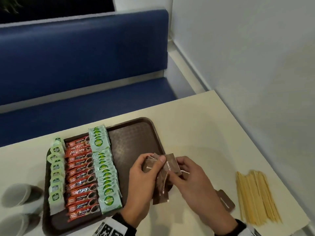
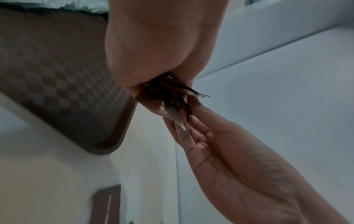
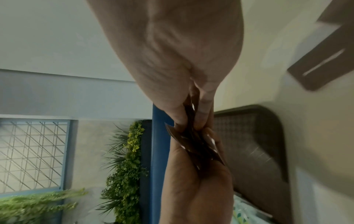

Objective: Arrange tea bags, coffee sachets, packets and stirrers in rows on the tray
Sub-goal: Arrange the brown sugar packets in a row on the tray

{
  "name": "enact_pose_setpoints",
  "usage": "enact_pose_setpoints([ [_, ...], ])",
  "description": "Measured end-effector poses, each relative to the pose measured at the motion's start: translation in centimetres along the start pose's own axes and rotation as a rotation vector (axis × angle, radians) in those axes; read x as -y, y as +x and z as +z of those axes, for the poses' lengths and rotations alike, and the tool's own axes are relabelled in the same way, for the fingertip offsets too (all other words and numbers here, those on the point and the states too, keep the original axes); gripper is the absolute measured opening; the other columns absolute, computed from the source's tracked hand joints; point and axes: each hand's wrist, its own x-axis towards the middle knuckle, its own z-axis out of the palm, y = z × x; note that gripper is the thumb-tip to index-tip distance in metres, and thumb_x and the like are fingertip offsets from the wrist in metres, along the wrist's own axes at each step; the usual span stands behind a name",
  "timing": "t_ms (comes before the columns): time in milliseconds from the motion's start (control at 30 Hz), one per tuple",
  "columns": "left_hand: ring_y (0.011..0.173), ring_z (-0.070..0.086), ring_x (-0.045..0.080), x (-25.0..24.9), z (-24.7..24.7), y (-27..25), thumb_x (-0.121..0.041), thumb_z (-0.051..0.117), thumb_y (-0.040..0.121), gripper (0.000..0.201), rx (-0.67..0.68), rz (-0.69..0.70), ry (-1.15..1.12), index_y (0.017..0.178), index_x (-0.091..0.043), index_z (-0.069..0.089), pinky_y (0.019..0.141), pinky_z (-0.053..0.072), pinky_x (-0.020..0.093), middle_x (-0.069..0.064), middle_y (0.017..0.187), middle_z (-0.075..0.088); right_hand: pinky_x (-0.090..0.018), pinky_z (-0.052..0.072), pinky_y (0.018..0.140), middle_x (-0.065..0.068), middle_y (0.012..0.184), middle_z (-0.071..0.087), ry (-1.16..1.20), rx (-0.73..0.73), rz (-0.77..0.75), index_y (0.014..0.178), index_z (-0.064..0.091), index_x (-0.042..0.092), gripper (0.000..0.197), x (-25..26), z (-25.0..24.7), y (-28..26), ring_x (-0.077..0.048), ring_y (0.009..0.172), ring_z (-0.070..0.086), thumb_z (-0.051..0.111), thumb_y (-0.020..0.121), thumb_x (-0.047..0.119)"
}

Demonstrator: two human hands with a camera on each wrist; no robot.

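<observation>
Currently both the left hand [image 1: 144, 169] and right hand [image 1: 189, 174] are gripping brown sugar packets [image 1: 171, 163] (three rows laid on tray [image 1: 134, 143]); stirrers [image 1: 255, 196] are waiting on the bench [image 1: 204, 126].

Cream table [image 1: 196, 126] bearing tray [image 1: 154, 132], stirrers [image 1: 257, 196], brown packets [image 1: 225, 200], cups [image 1: 18, 195]

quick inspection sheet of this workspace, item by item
surface: cream table, brown tray on it
job's things: three rows on the tray: green tea bags, red coffee sachets, pale green packets; right part of the tray bare; stirrers piled on the table; one brown packet loose beside them
clutter: paper cups left of the tray
grippers: left hand and right hand both grip a bunch of brown sugar packets
cables: nothing seen
surroundings: blue bench, white wall
</observation>
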Motion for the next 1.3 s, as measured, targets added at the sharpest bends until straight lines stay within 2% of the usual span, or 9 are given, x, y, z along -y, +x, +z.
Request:
enact_pose_setpoints([
  [100, 0.099, 0.077, 0.044, -0.8, -1.5, 1.7, -0.031, 0.087, 0.089, 0.023, -0.105, 0.056, -0.049, 0.103, -0.016, 0.076, 0.093, 0.063, 0.062, 0.015, 0.099, 0.081, -0.019, 0.057, 0.079, 0.020, 0.104, 0.078, 0.016, 0.062, -0.034, 0.109, 0.076, 0.033, 0.011, 2.0, 1.4, 2.2, -0.001, 0.091, 0.077, 0.069, 0.102, 0.039],
  [200, 0.095, 0.079, 0.036, -1.2, -2.6, 2.6, -0.034, 0.085, 0.092, 0.026, -0.201, 0.110, -0.105, 0.107, -0.015, 0.075, 0.088, 0.065, 0.053, 0.013, 0.099, 0.081, -0.034, 0.062, 0.090, 0.015, 0.100, 0.079, 0.011, 0.079, -0.066, 0.106, 0.080, 0.030, 0.011, 3.2, 3.1, 4.1, -0.008, 0.093, 0.078, 0.072, 0.101, 0.036],
  [267, 0.092, 0.078, 0.032, -1.0, -3.3, 3.0, -0.036, 0.084, 0.092, 0.028, -0.264, 0.129, -0.151, 0.107, -0.015, 0.074, 0.085, 0.064, 0.048, 0.014, 0.100, 0.080, -0.035, 0.061, 0.090, 0.015, 0.096, 0.080, -0.001, 0.086, -0.092, 0.103, 0.080, 0.030, 0.008, 3.5, 4.6, 4.9, -0.006, 0.091, 0.078, 0.076, 0.098, 0.035],
  [400, 0.093, 0.076, 0.034, -0.7, -5.0, 3.6, -0.037, 0.085, 0.088, 0.036, -0.374, 0.105, -0.299, 0.108, -0.009, 0.073, 0.086, 0.064, 0.048, 0.022, 0.104, 0.078, -0.032, 0.063, 0.077, 0.010, 0.087, 0.079, -0.027, 0.054, -0.131, 0.095, 0.075, 0.027, 0.013, 4.0, 7.3, 5.8, -0.008, 0.078, 0.077, 0.084, 0.090, 0.034],
  [567, 0.114, 0.073, 0.050, -0.5, -7.5, 3.7, -0.033, 0.083, 0.093, 0.040, -0.381, -0.003, -0.510, 0.120, -0.005, 0.071, 0.102, 0.056, 0.069, 0.027, 0.117, 0.077, -0.025, 0.063, 0.060, 0.004, 0.082, 0.079, -0.019, 0.102, -0.178, 0.091, 0.076, 0.017, 0.009, 5.1, 10.1, 5.7, -0.013, 0.069, 0.079, 0.084, 0.091, 0.021],
  [667, 0.115, 0.076, 0.042, -1.3, -8.7, 3.4, -0.026, 0.075, 0.099, 0.038, -0.338, -0.037, -0.595, 0.127, -0.002, 0.069, 0.104, 0.059, 0.057, 0.023, 0.119, 0.078, -0.031, 0.066, 0.062, 0.002, 0.086, 0.080, -0.013, 0.129, -0.167, 0.096, 0.077, 0.018, 0.007, 6.0, 11.4, 5.3, -0.015, 0.076, 0.080, 0.081, 0.093, 0.023],
  [867, 0.097, 0.080, 0.030, -2.4, -10.8, 3.6, -0.022, 0.079, 0.095, 0.031, -0.304, -0.005, -0.588, 0.123, -0.008, 0.073, 0.066, 0.061, 0.029, 0.020, 0.115, 0.080, -0.041, 0.067, 0.064, 0.003, 0.084, 0.081, -0.018, 0.124, -0.098, 0.102, 0.072, 0.019, 0.006, 7.8, 12.3, 5.6, -0.018, 0.076, 0.081, 0.073, 0.101, 0.025],
  [1133, 0.094, 0.081, 0.032, -3.5, -11.8, 4.2, -0.014, 0.088, 0.087, 0.031, -0.414, 0.148, -0.359, 0.114, -0.012, 0.072, 0.073, 0.067, 0.034, 0.011, 0.103, 0.082, -0.020, 0.058, 0.059, 0.006, 0.084, 0.078, -0.179, 0.182, -0.130, 0.096, 0.080, 0.029, 0.003, 8.6, 11.5, 8.3, -0.011, 0.080, 0.074, 0.077, 0.097, 0.028],
  [1300, 0.089, 0.081, 0.030, -3.7, -12.1, 4.6, -0.016, 0.089, 0.086, 0.028, -0.436, 0.124, -0.350, 0.110, -0.015, 0.074, 0.069, 0.066, 0.035, 0.012, 0.101, 0.081, -0.026, 0.056, 0.067, 0.008, 0.087, 0.079, -0.219, 0.218, -0.138, 0.099, 0.078, 0.030, 0.003, 9.6, 10.7, 10.9, -0.012, 0.084, 0.074, 0.076, 0.097, 0.030],
])
